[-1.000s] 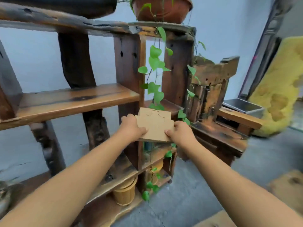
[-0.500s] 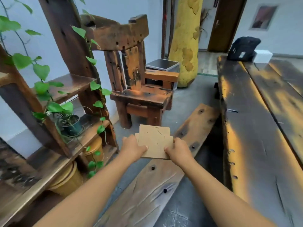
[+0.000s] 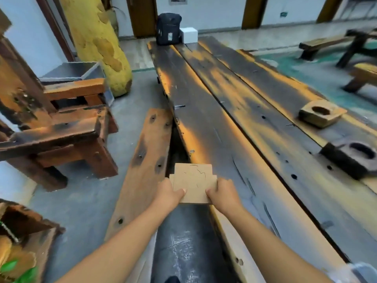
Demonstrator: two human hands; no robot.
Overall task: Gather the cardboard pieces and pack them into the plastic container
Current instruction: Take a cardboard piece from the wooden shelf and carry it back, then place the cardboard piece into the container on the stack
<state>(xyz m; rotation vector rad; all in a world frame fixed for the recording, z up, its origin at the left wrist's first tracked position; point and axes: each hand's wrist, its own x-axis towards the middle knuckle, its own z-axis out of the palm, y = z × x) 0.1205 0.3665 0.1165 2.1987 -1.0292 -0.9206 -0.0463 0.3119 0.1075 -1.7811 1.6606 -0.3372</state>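
The left hand (image 3: pixel 169 194) and right hand (image 3: pixel 223 194) each grip one side of a flat stack of cardboard pieces (image 3: pixel 193 181). The stack lies nearly level, its longer side running away from the person over the edge of the long table (image 3: pixel 224 111).

chair (image 3: pixel 61 127) left of table (image 3: pixel 255 123)

I see a long dark plank table (image 3: pixel 255 123) running far ahead; a rough wooden chair (image 3: pixel 61 127) stands left on the grey concrete floor (image 3: pixel 81 201); a yellow mottled column (image 3: pixel 98 41) rises beyond; white walls (image 3: pixel 214 9) far.
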